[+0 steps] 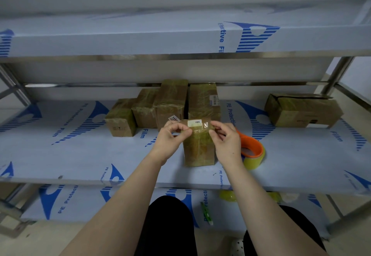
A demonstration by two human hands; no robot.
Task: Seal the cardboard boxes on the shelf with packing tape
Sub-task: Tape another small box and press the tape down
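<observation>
Nearest to me, below both hands, I see black-clad knees [170, 225] and the lower shelf [84, 201]. A green pen-like tool [206, 213] lies on it under the right forearm, and a yellowish tape roll [228, 195] sits just past it, partly hidden by the shelf edge above.

Both bare forearms reach up onto the middle shelf [80, 155]. The left hand [170, 137] and right hand [226, 141] flank a small box [198, 147] that stands upright between them. Each has its thumb and fingertips curled in, pinching the box's top edge on its own side. A glossy clear tape strip [205, 125] lies over the white label [194, 123] there – I cannot tell whether the fingers hold the tape itself or only the cardboard.

Just beside the right hand, on its outer side, a packing tape roll [254, 153] with an orange core rests on the shelf, partly hidden behind the wrist.

Beyond the hands stands a cluster of taped boxes [170, 103], packed side by side. Well off to the right of the right hand lies a larger box [301, 109] – its top flap looks slightly lifted.

Above everything runs the upper shelf [140, 41], covered in blue-printed protective film.
</observation>
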